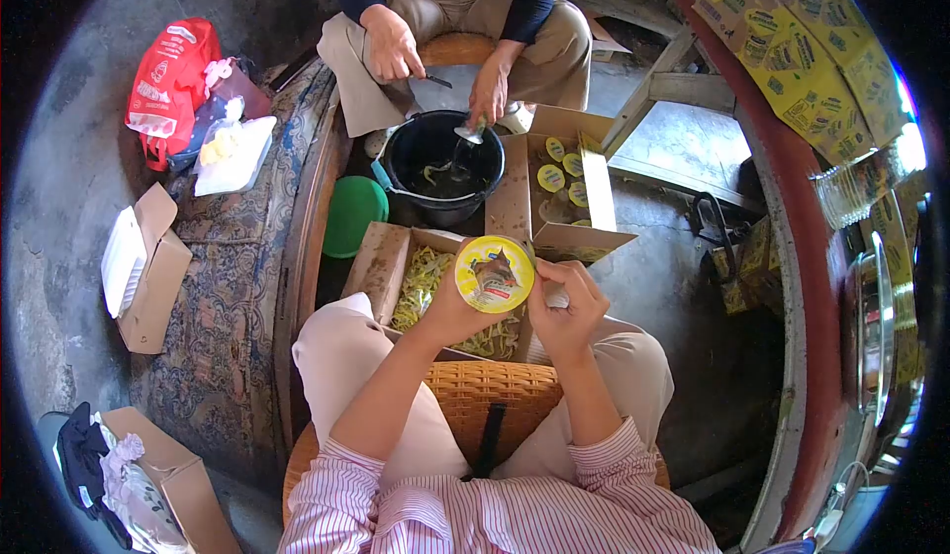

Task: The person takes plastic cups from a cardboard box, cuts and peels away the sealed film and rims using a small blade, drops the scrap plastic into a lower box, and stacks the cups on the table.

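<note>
My left hand is wrapped round a plastic cup with a printed yellow film lid, whose top faces me. At the cup's right edge, my right hand has its thumb and forefinger pinched against the lid's rim. Below the cup lies an open cardboard box filled with yellow-green strips, perhaps cut lids. Behind it to the right, a second cardboard box contains several similar yellow-lidded cups. The cup's body is mostly hidden under its lid and my fingers.
Opposite me a seated person holds a knife in one hand and a clear cup over a black bucket in the other. A green lid leans left of the bucket. A red bag lies far left; a wooden frame stands right.
</note>
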The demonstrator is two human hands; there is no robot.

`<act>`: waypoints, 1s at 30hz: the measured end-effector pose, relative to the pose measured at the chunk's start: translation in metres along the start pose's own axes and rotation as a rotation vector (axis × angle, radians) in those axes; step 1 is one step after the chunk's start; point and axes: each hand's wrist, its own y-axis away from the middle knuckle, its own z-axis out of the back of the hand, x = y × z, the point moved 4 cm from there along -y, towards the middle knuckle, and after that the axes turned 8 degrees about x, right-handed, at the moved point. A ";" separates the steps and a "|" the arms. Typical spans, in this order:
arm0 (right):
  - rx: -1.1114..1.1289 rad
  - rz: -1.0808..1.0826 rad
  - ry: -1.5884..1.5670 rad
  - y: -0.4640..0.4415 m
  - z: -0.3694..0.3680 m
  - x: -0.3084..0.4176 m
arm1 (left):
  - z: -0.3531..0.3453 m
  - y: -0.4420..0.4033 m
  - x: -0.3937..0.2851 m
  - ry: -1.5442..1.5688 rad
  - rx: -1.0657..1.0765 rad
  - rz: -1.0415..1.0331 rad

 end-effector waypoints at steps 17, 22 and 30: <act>0.097 0.028 -0.036 -0.002 0.000 0.000 | 0.015 0.005 -0.002 -0.018 0.156 0.091; 0.116 0.001 -0.041 -0.001 -0.001 -0.001 | 0.017 0.005 0.001 0.016 0.182 0.116; 0.115 0.024 -0.051 -0.001 -0.002 0.000 | 0.020 0.006 0.004 0.028 0.225 0.084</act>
